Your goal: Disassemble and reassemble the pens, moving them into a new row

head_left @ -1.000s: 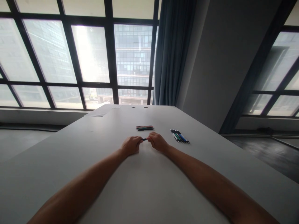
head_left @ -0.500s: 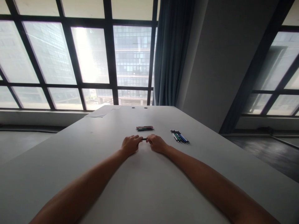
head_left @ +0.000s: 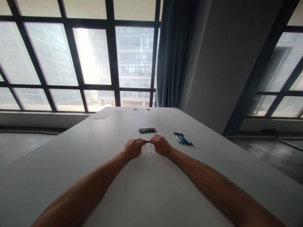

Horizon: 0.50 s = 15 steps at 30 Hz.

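Note:
Between my two hands a dark pen (head_left: 147, 142) is held sideways, low over the white table (head_left: 146, 183). My left hand (head_left: 133, 148) is closed around its left end, and my right hand (head_left: 161, 145) grips the right end. Only a short dark stretch of the pen shows between the fingertips; both its ends are hidden. Just beyond my hands lies a small row of pens (head_left: 147, 130), placed crosswise. To the right of my right hand a second group of pens (head_left: 183, 138), with white, green and blue barrels, lies slanted side by side.
A sheet of paper (head_left: 97, 116) lies at the table's far left edge. Two dark round discs (head_left: 148, 109) sit at the far end. Behind the table are large windows (head_left: 92, 56), a blue curtain (head_left: 171, 63) and a grey pillar (head_left: 220, 63).
Both hands, with the pen between them, have shifted very slightly to the right, and the pen is a little more tilted. The pens on the table are unmoved.

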Each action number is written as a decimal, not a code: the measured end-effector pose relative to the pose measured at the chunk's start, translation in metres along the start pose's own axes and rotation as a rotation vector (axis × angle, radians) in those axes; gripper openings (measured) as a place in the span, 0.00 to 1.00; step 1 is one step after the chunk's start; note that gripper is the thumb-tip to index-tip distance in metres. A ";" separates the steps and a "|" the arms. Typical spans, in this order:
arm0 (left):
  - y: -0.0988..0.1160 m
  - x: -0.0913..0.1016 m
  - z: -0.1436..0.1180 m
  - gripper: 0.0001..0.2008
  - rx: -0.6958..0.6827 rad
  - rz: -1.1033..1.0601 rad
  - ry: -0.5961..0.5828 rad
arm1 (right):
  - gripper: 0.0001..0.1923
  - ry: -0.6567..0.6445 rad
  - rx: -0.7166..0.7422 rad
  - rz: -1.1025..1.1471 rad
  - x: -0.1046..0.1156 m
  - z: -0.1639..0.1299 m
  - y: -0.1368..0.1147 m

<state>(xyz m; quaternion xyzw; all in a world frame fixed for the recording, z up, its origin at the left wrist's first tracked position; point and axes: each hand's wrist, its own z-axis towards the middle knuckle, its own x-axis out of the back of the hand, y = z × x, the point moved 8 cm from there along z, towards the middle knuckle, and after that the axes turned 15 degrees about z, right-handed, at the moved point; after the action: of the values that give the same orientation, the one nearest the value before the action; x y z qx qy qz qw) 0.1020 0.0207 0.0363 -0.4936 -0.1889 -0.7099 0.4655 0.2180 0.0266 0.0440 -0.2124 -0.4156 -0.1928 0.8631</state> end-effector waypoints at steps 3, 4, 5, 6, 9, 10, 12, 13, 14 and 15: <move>0.000 -0.002 0.000 0.15 -0.004 -0.070 0.012 | 0.10 -0.031 0.046 -0.070 -0.001 0.001 -0.004; 0.000 -0.003 0.000 0.15 -0.002 -0.088 0.014 | 0.10 -0.040 0.057 -0.089 -0.001 0.001 -0.005; 0.000 -0.004 0.000 0.15 0.006 -0.100 0.016 | 0.10 -0.041 0.062 -0.101 -0.001 0.001 -0.006; 0.000 -0.004 0.000 0.15 0.018 -0.107 0.018 | 0.10 -0.034 0.057 -0.104 -0.001 0.001 -0.006; -0.002 -0.006 0.000 0.15 0.059 -0.090 0.014 | 0.10 0.025 -0.006 -0.036 0.000 0.000 -0.002; -0.002 -0.006 0.000 0.15 0.067 -0.076 0.010 | 0.09 0.050 -0.036 0.005 0.001 0.000 0.000; -0.002 -0.006 0.001 0.15 0.081 -0.047 -0.001 | 0.08 0.097 -0.103 0.090 0.000 -0.001 0.005; -0.003 -0.006 0.001 0.15 0.091 -0.036 -0.006 | 0.10 0.119 -0.141 0.123 0.000 -0.002 0.008; -0.003 -0.006 0.001 0.15 0.102 -0.030 -0.012 | 0.12 0.135 -0.177 0.145 -0.001 -0.003 0.010; -0.004 -0.007 0.002 0.15 0.111 -0.027 -0.017 | 0.12 0.144 -0.211 0.157 -0.001 -0.003 0.013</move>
<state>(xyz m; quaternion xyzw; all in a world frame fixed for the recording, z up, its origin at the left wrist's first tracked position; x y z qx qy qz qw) 0.1003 0.0269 0.0319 -0.4705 -0.2385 -0.7003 0.4808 0.2263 0.0360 0.0383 -0.3194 -0.3120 -0.1821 0.8761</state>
